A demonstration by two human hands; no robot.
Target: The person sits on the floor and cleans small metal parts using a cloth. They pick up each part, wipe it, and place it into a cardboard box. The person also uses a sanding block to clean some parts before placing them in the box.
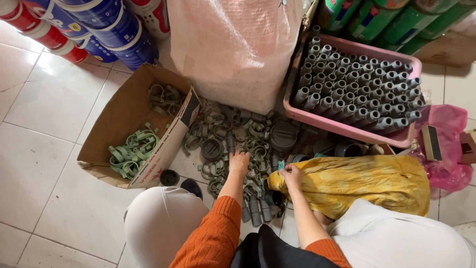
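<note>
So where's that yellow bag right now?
In the head view, the yellow bag lies on the floor at lower right, just below the pink tray of grey pipe fittings; the right hand grips its left end.

Both arms reach forward and down between the bent knees.

The left hand [239, 163] lies palm down with its fingers loosely spread, wrist straight, forearm in an orange knitted sleeve. The right hand [291, 176] is curled, its fingers pinched together, the sleeve pushed back to the elbow and the forearm bare.
</note>
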